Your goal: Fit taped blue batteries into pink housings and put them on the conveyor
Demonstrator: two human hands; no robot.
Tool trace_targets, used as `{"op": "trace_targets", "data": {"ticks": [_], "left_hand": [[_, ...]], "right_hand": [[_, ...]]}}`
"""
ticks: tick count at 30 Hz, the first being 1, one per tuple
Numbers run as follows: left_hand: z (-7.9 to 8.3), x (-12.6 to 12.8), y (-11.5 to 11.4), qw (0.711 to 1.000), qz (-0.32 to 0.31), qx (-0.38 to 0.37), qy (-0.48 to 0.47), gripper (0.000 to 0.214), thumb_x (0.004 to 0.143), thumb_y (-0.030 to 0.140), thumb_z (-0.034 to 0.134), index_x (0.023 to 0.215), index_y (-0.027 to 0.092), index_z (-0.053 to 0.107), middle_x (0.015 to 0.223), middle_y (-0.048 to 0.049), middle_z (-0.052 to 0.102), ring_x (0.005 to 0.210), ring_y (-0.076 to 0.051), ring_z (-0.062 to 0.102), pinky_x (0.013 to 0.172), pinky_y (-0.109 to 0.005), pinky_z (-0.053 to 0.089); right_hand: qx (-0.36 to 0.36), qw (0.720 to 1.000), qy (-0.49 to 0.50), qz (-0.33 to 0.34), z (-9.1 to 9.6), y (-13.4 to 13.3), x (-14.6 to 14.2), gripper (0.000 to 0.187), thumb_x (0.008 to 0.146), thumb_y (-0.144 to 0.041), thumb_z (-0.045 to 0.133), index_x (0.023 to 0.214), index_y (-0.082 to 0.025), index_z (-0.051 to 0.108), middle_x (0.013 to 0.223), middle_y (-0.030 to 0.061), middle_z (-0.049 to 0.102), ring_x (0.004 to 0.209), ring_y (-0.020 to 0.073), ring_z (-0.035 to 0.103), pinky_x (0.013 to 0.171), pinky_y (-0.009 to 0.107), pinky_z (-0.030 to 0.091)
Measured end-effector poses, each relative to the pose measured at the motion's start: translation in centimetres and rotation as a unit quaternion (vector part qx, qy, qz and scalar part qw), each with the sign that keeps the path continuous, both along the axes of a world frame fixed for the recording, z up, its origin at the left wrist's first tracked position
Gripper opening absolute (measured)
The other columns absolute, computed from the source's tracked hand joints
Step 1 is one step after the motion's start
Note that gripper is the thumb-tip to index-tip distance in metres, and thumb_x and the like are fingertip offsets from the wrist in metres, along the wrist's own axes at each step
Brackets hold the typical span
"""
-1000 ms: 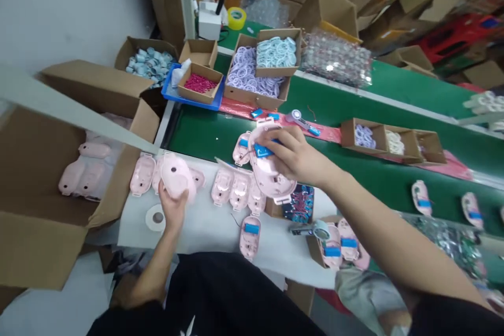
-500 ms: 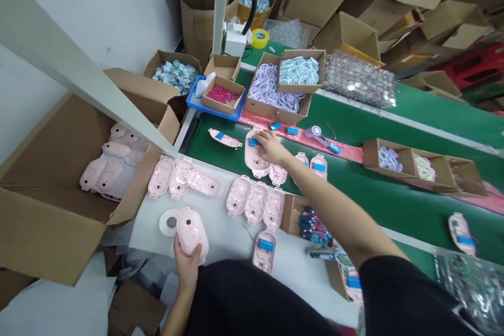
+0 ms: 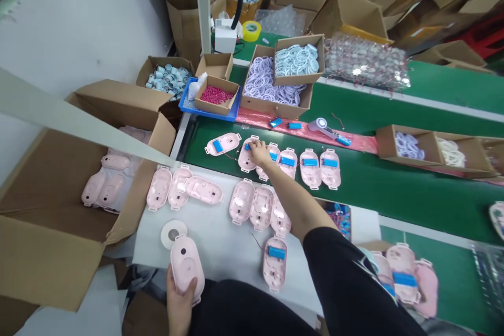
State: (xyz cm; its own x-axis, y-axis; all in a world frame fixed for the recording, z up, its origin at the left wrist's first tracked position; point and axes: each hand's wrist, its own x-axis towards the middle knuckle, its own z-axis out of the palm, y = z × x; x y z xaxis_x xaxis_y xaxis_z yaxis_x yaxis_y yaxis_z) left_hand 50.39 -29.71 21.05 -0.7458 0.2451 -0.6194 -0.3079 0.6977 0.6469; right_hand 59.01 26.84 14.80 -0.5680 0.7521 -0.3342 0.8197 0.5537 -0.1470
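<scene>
My left hand [image 3: 179,296] grips a closed-side-up pink plastic shell [image 3: 187,262] with a dark round hole, low over the white bench near its front edge. On the green belt, the fingers of my right hand [image 3: 260,153] are closed at a pink shell half [image 3: 247,160], beside the blue battery pack [image 3: 248,146] in it. The fingertips' exact hold is partly hidden. To its left lies another open shell half [image 3: 230,143] with a blue battery and a thin wire. Several battery-fitted shell halves [image 3: 310,169] lie in a row to the right.
A tape roll [image 3: 173,233] and several open pink shell halves [image 3: 241,200] lie on the white bench. A large carton [image 3: 55,178] of shells stands left. Behind are boxes of rings [image 3: 271,76], a blue tray [image 3: 208,113] and a handheld fan [image 3: 321,125]. A metal post [image 3: 202,5] rises behind.
The shell half under my right hand now lies at the left end of the row, uncovering battery-fitted halves beside it. My left hand still holds its shell, slightly lower in view. The view has shifted.
</scene>
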Motion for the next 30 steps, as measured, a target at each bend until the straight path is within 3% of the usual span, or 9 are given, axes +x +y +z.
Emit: {"op": "trace_targets", "data": {"ticks": [4, 7, 11, 15, 19, 22, 25, 28, 30], "left_hand": [[0.5, -1.1, -0.7, 1.000, 0.029, -0.009, 0.005, 0.099, 0.064, 0.052, 0.083, 0.150, 0.029, 0.038, 0.149, -0.0161, 0.056, 0.139, -0.040, 0.053, 0.112, -0.051, 0.048], [0.6, -1.6, -0.6, 1.000, 0.013, -0.011, -0.004, 0.101, 0.059, 0.052, 0.086, 0.146, 0.026, 0.042, 0.148, -0.0171, 0.056, 0.137, -0.041, 0.055, 0.112, -0.051, 0.048], [-0.1, -1.6, 0.8, 0.999, 0.024, 0.018, -0.016, 0.103, 0.059, 0.052, 0.087, 0.147, 0.022, 0.043, 0.143, -0.0186, 0.059, 0.132, -0.040, 0.059, 0.111, -0.051, 0.048], [-0.4, -1.8, 3.1, 0.999, 0.003, 0.053, -0.003, 0.101, 0.064, 0.050, 0.085, 0.151, 0.022, 0.041, 0.140, -0.0175, 0.061, 0.130, -0.038, 0.061, 0.112, -0.051, 0.047], [0.4, -3.2, 3.6, 0.998, 0.005, 0.068, 0.002, 0.102, 0.068, 0.053, 0.084, 0.154, 0.027, 0.037, 0.145, -0.0151, 0.059, 0.130, -0.034, 0.062, 0.108, -0.046, 0.051], [1.0, -4.7, 2.5, 0.997, 0.013, 0.069, -0.018, 0.110, 0.067, 0.057, 0.085, 0.157, 0.026, 0.031, 0.144, -0.0151, 0.060, 0.127, -0.033, 0.064, 0.104, -0.043, 0.055], [1.1, -6.2, 1.6, 0.996, 0.015, 0.080, -0.032, 0.113, 0.067, 0.060, 0.084, 0.159, 0.025, 0.028, 0.137, -0.0154, 0.066, 0.122, -0.033, 0.068, 0.097, -0.042, 0.059], [1.3, -7.7, 2.2, 0.992, -0.004, 0.115, -0.052, 0.114, 0.069, 0.059, 0.084, 0.160, 0.025, 0.025, 0.139, -0.0163, 0.065, 0.122, -0.033, 0.068, 0.097, -0.042, 0.059], [1.6, -8.4, 3.5, 0.987, -0.028, 0.147, -0.065, 0.113, 0.071, 0.057, 0.083, 0.161, 0.025, 0.022, 0.145, -0.0179, 0.061, 0.126, -0.033, 0.065, 0.099, -0.041, 0.058]], "right_hand": [[-0.009, 1.000, 0.016, -0.009, -1.2, 0.8, 0.4, 0.049, 0.099, -0.018, 0.038, 0.147, -0.014, 0.050, 0.152, 0.0233, 0.045, 0.130, 0.0369, 0.035, 0.103, 0.053, 0.033], [0.021, 0.997, 0.061, -0.050, -1.1, -0.8, -0.4, 0.052, 0.100, -0.022, 0.039, 0.151, -0.014, 0.045, 0.154, 0.0228, 0.043, 0.132, 0.0375, 0.035, 0.105, 0.054, 0.032], [0.016, 0.990, 0.136, 0.019, -0.6, -4.9, -5.1, 0.056, 0.100, -0.041, 0.046, 0.151, -0.019, 0.046, 0.155, 0.0197, 0.042, 0.136, 0.0369, 0.035, 0.110, 0.053, 0.029], [-0.019, 0.989, 0.127, 0.069, -0.8, -7.3, -11.4, 0.057, 0.097, -0.057, 0.053, 0.144, -0.025, 0.056, 0.159, 0.0172, 0.038, 0.138, 0.0393, 0.034, 0.111, 0.054, 0.028], [-0.001, 0.988, 0.133, 0.078, -1.6, -6.9, -13.6, 0.038, 0.097, -0.034, 0.054, 0.131, -0.022, 0.065, 0.157, 0.0162, 0.040, 0.140, 0.0379, 0.033, 0.112, 0.052, 0.029], [0.003, 0.984, 0.153, 0.094, -1.4, -6.4, -12.8, 0.045, 0.088, -0.021, 0.060, 0.132, -0.018, 0.064, 0.155, 0.0169, 0.044, 0.144, 0.0353, 0.029, 0.119, 0.049, 0.024], [-0.020, 0.988, 0.146, 0.049, 0.5, -7.3, -11.9, 0.053, 0.083, -0.016, 0.063, 0.136, -0.015, 0.062, 0.158, 0.0171, 0.042, 0.149, 0.0347, 0.025, 0.123, 0.051, 0.016], [-0.055, 0.975, 0.209, -0.053, 3.8, -12.2, -10.9, 0.049, 0.089, -0.025, 0.064, 0.137, -0.017, 0.060, 0.160, 0.0184, 0.040, 0.147, 0.0375, 0.030, 0.120, 0.058, 0.022], [-0.152, 0.936, 0.305, -0.087, 5.9, -18.5, -9.4, 0.048, 0.095, -0.038, 0.061, 0.138, -0.018, 0.057, 0.150, 0.0185, 0.052, 0.136, 0.0342, 0.046, 0.112, 0.055, 0.037]]}}
